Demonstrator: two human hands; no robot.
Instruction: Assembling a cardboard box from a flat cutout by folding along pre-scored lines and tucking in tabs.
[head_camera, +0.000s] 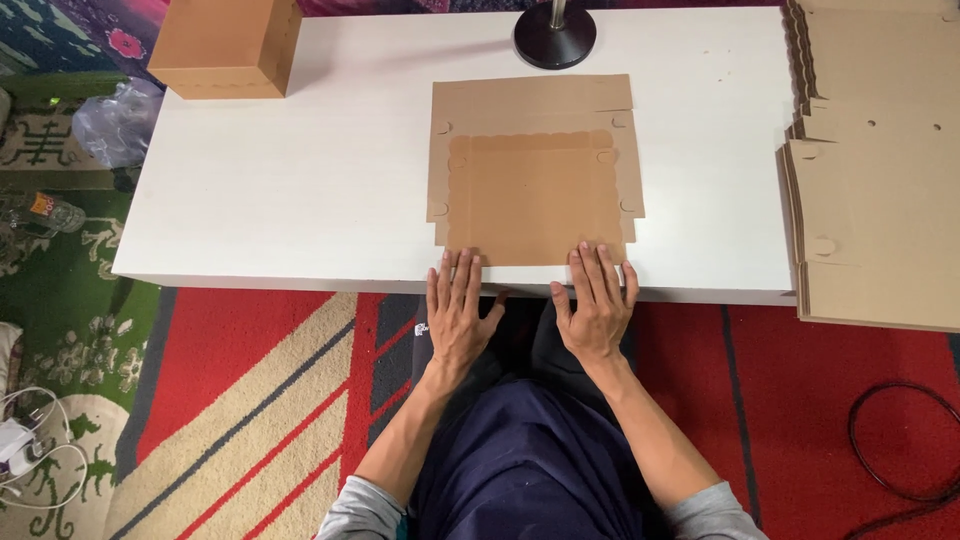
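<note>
A flat, unfolded brown cardboard box blank (533, 170) lies on the white table (300, 190), near its front edge. My left hand (458, 312) rests flat with its fingertips on the blank's near left corner. My right hand (597, 300) lies flat too, fingers on the near right corner. Both hands have spread fingers and hold nothing. My forearms reach up from my lap in dark trousers.
A folded brown cardboard box (226, 45) stands at the table's back left. A black round lamp base (555, 38) sits at the back middle. A stack of flat cardboard blanks (875, 170) lies at the right. A patterned rug, a plastic bottle (45, 212) and cables lie on the floor.
</note>
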